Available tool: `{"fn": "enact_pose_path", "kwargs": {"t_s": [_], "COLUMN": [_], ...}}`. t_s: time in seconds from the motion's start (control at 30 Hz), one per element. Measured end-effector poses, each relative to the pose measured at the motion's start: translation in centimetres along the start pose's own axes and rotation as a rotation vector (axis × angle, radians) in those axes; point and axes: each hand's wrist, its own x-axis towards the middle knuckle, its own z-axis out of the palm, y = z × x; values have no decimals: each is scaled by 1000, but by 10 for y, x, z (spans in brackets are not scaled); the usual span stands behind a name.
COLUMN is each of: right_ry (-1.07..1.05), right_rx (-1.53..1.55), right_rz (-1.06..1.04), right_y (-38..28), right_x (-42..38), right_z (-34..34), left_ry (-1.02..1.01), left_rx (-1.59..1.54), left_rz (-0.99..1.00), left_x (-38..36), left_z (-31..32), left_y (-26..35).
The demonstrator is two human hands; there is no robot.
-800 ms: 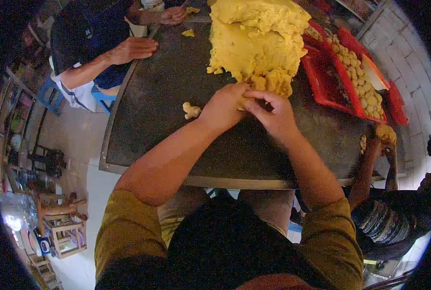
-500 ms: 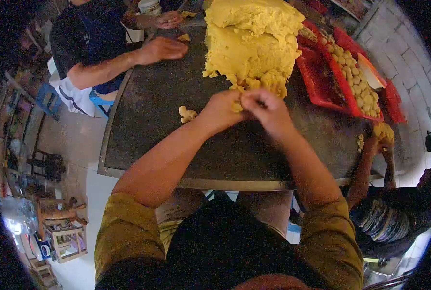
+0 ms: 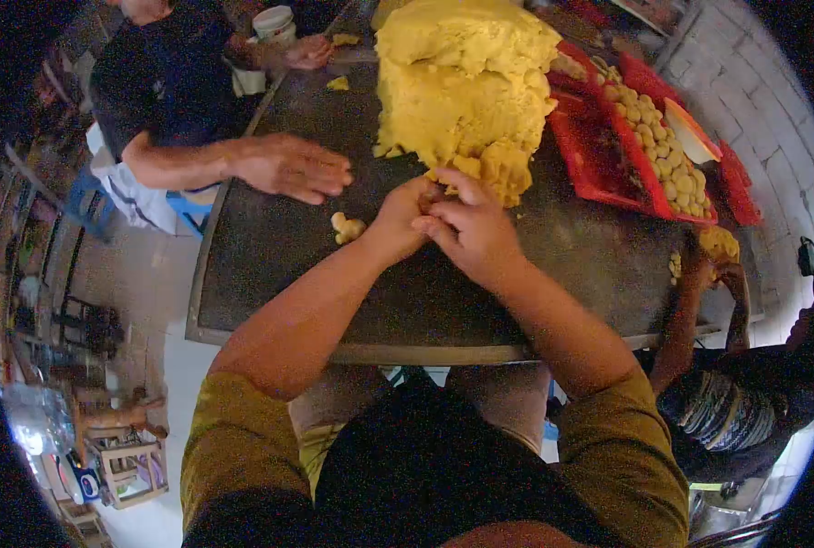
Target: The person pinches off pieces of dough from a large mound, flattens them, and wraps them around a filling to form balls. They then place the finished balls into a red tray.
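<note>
A big mound of yellow dough (image 3: 466, 100) lies on the dark table, its near end crumbly and darker. Just in front of that end my two hands meet. My left hand (image 3: 405, 217) is curled, and what it holds, if anything, is hidden between the hands. My right hand (image 3: 471, 226) has its fingers bent against the left one, near the mound's lower edge. To the left of my left wrist rest a few small pale dough pieces (image 3: 348, 227).
Red trays (image 3: 599, 173) stand at the right, one with many round dough balls (image 3: 667, 155) and a white scraper-like piece. A co-worker's hand (image 3: 293, 168) is over the table at left. Another co-worker at right holds yellow dough (image 3: 718, 243). The table's metal edge (image 3: 425, 353) runs before me.
Both my hands have shifted slightly left, and my right hand has closed in against the left. The left co-worker's near hand has moved down and toward me.
</note>
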Motion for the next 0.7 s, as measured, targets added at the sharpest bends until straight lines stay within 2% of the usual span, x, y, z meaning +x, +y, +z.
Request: {"fn": "enact_pose_path", "kwargs": {"t_s": [0.03,0.1,0.17,0.23,0.3,0.37,0.4,0.47,0.5,0.57,0.6,0.63,0.7], "right_ry": [17,-5,139,110,125,115,124,182,188,-23,-22,-13,6], "right_rx": [-20,158,224,22,109,112,92,262,247,574,558,555,556], "right_rz": [3,21,33,-2,22,84,109,88,109,502,514,545,584], "right_y": [1,3,16,11,14,6,9,24,24,17,15,13,18], "right_x": [1,0,0,-1,-4,-1,-2,-3,-4,12,12,11,11], "right_z": [0,-1,7,-5,18,10,15,27,17,-18,-23,-24,-8], "left_ry": [-14,7,-35,12,-109,96,65,9,-12,71,72,66,101], "left_rx": [1,-423,263,704,404,-119,-130,590,576,691,425,410,-18], "left_rz": [22,15,98,410,-33,-150,-145,143,152,-140,-270,-263,-407], "left_x": [3,9,9,7,8,-3,-8,-8,-7,2,-2,-8,-13], "left_z": [2,8,-3,-10,-18,-5,1,3,4,0,-2,-3,-17], "left_y": [-5,-14,-11,-18,-27,-17,-4,16,16,21,30,28,17]}}
